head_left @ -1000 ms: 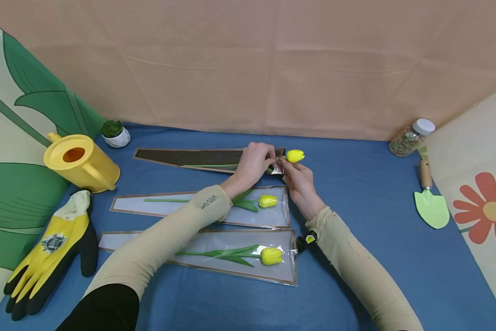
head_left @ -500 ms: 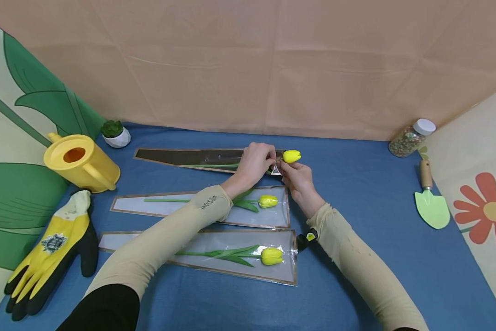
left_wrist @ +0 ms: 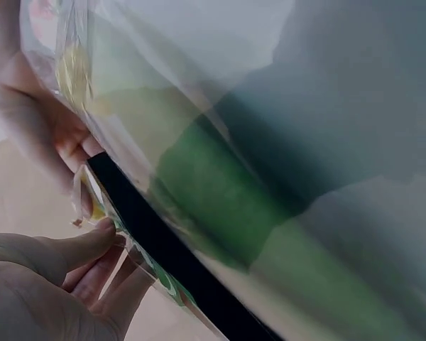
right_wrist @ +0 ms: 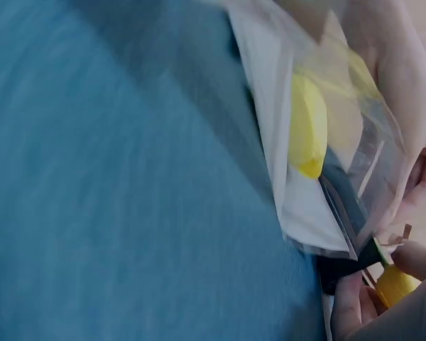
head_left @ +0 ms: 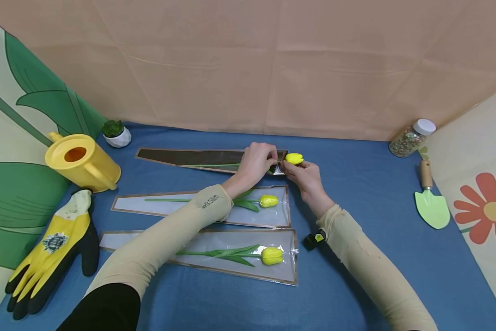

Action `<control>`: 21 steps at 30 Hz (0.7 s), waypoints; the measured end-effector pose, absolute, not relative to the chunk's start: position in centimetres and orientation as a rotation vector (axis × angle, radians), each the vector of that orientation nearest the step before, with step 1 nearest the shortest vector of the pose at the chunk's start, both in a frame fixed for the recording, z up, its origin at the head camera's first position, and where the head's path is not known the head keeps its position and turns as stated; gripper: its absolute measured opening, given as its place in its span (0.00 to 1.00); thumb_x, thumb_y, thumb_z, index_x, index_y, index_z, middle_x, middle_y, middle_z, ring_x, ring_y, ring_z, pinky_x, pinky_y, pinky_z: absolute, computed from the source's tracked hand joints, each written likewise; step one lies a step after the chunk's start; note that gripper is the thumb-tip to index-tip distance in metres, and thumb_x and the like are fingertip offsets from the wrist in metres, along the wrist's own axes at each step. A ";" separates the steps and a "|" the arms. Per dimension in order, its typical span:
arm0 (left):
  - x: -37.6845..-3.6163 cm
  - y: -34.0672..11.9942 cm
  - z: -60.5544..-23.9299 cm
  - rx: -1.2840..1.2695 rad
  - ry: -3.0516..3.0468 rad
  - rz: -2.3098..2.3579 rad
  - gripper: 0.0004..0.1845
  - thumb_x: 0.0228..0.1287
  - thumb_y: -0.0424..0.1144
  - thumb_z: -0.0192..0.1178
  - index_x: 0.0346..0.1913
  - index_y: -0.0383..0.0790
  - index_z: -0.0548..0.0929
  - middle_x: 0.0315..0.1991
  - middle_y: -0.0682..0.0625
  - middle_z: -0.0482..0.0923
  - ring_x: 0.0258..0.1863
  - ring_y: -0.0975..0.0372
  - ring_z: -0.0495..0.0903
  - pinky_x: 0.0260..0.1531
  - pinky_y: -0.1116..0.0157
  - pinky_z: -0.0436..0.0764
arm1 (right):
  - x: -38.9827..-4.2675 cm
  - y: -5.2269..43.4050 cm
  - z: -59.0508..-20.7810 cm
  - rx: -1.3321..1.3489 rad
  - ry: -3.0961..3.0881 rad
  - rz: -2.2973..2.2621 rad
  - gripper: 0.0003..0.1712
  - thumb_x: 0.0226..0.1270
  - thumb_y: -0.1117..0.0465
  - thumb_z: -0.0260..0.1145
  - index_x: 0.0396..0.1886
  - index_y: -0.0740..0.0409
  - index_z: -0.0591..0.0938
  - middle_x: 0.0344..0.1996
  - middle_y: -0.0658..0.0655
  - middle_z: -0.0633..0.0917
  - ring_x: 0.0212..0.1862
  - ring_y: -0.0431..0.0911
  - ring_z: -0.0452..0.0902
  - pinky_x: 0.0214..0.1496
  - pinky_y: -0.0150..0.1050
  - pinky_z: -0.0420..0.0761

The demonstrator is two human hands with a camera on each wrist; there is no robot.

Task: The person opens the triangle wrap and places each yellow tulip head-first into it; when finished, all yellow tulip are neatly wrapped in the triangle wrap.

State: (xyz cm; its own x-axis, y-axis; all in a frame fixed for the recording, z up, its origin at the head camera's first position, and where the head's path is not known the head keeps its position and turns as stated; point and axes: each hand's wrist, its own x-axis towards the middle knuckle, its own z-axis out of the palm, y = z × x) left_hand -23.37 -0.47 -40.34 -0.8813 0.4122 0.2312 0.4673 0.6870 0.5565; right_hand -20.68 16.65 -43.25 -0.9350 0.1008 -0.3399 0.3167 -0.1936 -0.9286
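Note:
A dark flower sleeve (head_left: 177, 156) with a clear front lies at the back of the table, a yellow tulip's (head_left: 294, 158) stem and leaves inside it. The bloom stands out past the sleeve's right end. My left hand (head_left: 253, 165) pinches the clear film at that end; in the left wrist view, the thumb and fingertips of this left hand (left_wrist: 64, 284) hold its edge. My right hand (head_left: 307, 181) is at the bloom. In the right wrist view, the right hand's (right_wrist: 383, 312) thumb and fingers close around the tulip (right_wrist: 395, 286) by the bloom.
Two pale sleeves, the middle one (head_left: 136, 204) and the front one (head_left: 281, 271), each hold a yellow tulip. Left are a watering can (head_left: 100, 161), work glove (head_left: 61, 234) and potted succulent (head_left: 117, 137). Right are a jar (head_left: 407, 140) and trowel (head_left: 431, 209).
My right hand and forearm have shifted slightly right. The bloom moved a little left, then back right. My left hand has stayed at the sleeve's end.

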 end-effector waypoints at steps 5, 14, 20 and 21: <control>-23.4 -0.5 -40.5 -0.740 -2.805 -0.979 0.03 0.73 0.32 0.70 0.38 0.38 0.90 0.37 0.47 0.88 0.32 0.58 0.81 0.41 0.61 0.81 | -20.6 17.3 -43.4 0.456 1.939 -2.274 0.31 0.74 0.65 0.73 0.72 0.73 0.75 0.45 0.54 0.86 0.42 0.38 0.88 0.53 0.34 0.86; -23.4 -0.6 -40.5 -0.734 -2.815 -0.985 0.04 0.73 0.32 0.70 0.37 0.38 0.90 0.36 0.47 0.88 0.30 0.58 0.81 0.40 0.60 0.82 | -20.5 18.6 -43.1 0.456 2.026 -2.255 0.30 0.74 0.63 0.74 0.70 0.72 0.78 0.49 0.57 0.88 0.42 0.40 0.89 0.54 0.38 0.87; -23.3 -0.7 -40.4 -0.735 -2.805 -0.987 0.04 0.72 0.31 0.71 0.36 0.39 0.89 0.37 0.46 0.88 0.30 0.58 0.81 0.40 0.60 0.82 | -20.5 19.6 -43.1 0.452 2.024 -2.271 0.29 0.76 0.65 0.72 0.71 0.72 0.77 0.49 0.54 0.88 0.42 0.38 0.88 0.60 0.40 0.84; -23.3 -0.7 -40.4 -0.737 -2.803 -0.986 0.04 0.72 0.31 0.70 0.37 0.39 0.90 0.37 0.46 0.88 0.31 0.58 0.82 0.40 0.60 0.82 | -20.4 19.8 -43.1 0.459 2.025 -2.273 0.29 0.77 0.65 0.71 0.72 0.72 0.77 0.49 0.53 0.88 0.42 0.38 0.88 0.61 0.40 0.84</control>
